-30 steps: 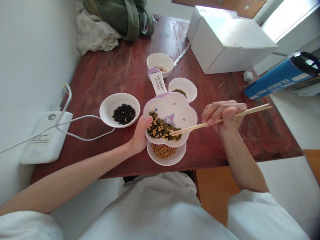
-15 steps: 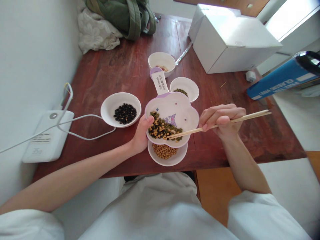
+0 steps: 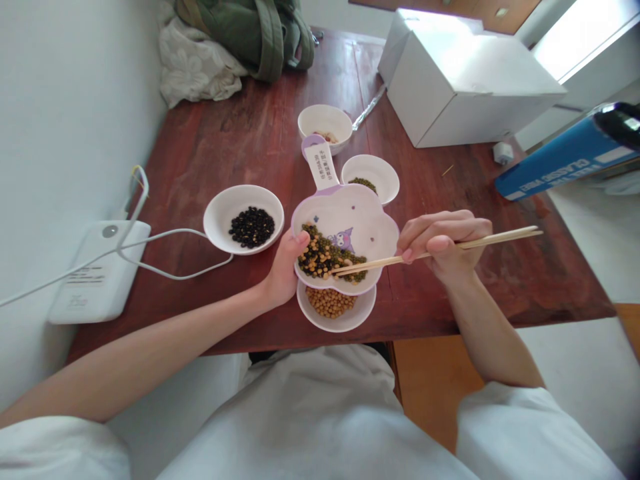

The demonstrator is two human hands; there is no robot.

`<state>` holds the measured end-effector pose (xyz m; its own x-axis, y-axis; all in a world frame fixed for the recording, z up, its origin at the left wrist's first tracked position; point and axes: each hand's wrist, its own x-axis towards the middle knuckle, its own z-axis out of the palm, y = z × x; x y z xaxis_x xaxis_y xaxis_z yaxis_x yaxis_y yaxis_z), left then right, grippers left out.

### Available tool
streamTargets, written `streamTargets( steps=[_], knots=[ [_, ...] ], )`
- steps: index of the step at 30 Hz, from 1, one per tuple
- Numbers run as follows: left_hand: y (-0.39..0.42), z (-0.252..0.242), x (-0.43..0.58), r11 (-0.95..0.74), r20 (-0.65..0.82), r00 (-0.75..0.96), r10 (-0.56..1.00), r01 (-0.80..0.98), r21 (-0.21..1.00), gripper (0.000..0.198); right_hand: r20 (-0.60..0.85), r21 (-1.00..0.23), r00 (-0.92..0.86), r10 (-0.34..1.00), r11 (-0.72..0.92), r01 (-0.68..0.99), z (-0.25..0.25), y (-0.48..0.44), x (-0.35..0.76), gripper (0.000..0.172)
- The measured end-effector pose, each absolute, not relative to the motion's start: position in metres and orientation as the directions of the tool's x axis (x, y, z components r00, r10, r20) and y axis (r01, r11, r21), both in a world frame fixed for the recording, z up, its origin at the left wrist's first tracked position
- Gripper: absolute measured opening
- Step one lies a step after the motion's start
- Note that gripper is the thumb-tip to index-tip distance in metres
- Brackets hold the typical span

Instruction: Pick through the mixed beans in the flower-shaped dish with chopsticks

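My left hand (image 3: 286, 267) grips the left rim of a white and lilac flower-shaped bowl (image 3: 357, 213) with a labelled handle (image 3: 321, 165), thumb over the edge. Mixed beans (image 3: 325, 257), black, green and yellow, lie in its near left part. Closed around a pair of wooden chopsticks (image 3: 395, 260), my right hand (image 3: 443, 243) is at the bowl's right side, and the tips touch the beans. Partly covered by the flower-shaped bowl is a white bowl of yellow beans (image 3: 331, 303). To the left stands a white bowl (image 3: 213, 217) of black beans (image 3: 252, 227).
Behind are a white bowl of green beans (image 3: 364, 184) and another white bowl (image 3: 325, 115) with pale contents. A white box (image 3: 465, 87), blue bottle (image 3: 555, 163) and green bag (image 3: 250, 37) stand farther out. A white power bank (image 3: 97, 273) with a cable lies at left.
The chopstick tips have shifted slightly left among the mixed beans. Both hands keep their hold, and the bowls stay in place apart from a slight shift of the view.
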<state>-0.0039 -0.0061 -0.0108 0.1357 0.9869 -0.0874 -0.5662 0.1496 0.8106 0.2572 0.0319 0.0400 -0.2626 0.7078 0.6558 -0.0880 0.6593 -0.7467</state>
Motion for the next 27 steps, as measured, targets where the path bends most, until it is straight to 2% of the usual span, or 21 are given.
streamTargets(
  steps=[6,14,27],
  knots=[
    [-0.007,-0.012,-0.005,0.157,-0.105,0.124,0.987,-0.558,0.815,0.050,0.689,-0.710,-0.291,0.663,0.699,-0.087,0.038,0.033,0.258,0.040],
    [-0.006,-0.008,-0.003,0.147,-0.072,0.154,0.985,-0.563,0.813,0.056,0.739,-0.667,-0.288,0.609,0.721,-0.189,0.049,0.037,0.258,0.039],
    [-0.007,-0.008,-0.002,0.134,-0.059,0.149,0.987,-0.561,0.817,0.057,0.699,-0.709,-0.356,0.621,0.666,-0.230,0.049,0.037,0.261,0.040]
  ],
)
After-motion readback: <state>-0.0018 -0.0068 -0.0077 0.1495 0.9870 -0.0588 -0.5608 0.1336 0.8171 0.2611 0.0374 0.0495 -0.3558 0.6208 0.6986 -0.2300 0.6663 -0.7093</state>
